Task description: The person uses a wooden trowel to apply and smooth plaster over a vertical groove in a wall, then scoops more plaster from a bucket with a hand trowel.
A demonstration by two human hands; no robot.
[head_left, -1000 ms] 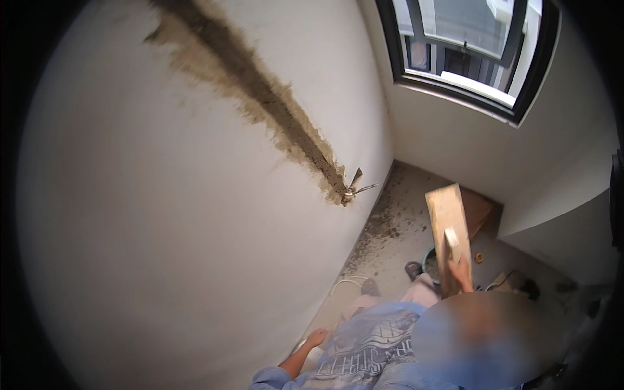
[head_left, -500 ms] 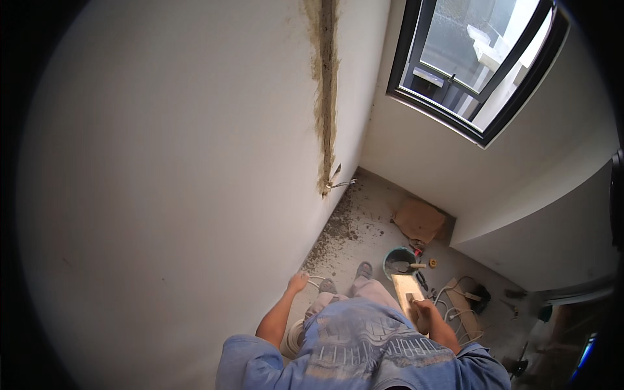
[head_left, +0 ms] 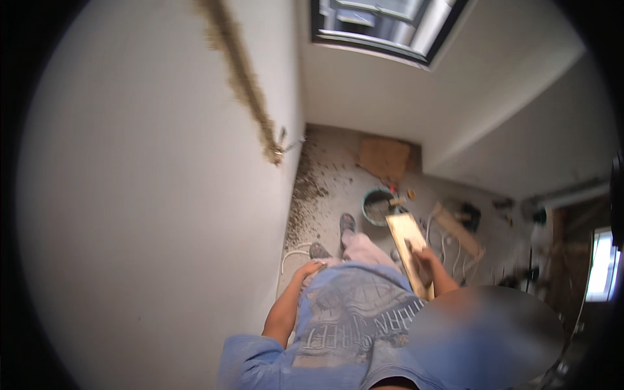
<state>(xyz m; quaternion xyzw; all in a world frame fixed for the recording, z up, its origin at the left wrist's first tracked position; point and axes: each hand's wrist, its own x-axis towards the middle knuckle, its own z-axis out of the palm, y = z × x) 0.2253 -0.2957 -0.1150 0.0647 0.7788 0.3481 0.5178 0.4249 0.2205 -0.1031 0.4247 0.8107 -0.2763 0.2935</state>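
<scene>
My right hand grips the handle of a long pale wooden float, held low beside my right leg. Below it a teal bucket of grey material stands on the floor, a tool handle lying across it. My left hand rests at my left thigh, fingers loosely extended, apparently holding nothing. To its left is the white wall. A filled, brownish vertical channel runs down this wall to some protruding pieces, too blurred to name.
A dark-framed window is in the far wall. Cardboard lies in the corner, beside debris. A board, cables and dark tools lie at my right. A pale hose lies by my feet, near a bright opening far right.
My right hand has lowered the float from the raised position one second ago. My left hand has moved in to my thigh. The whole view has swung, shifting wall and window.
</scene>
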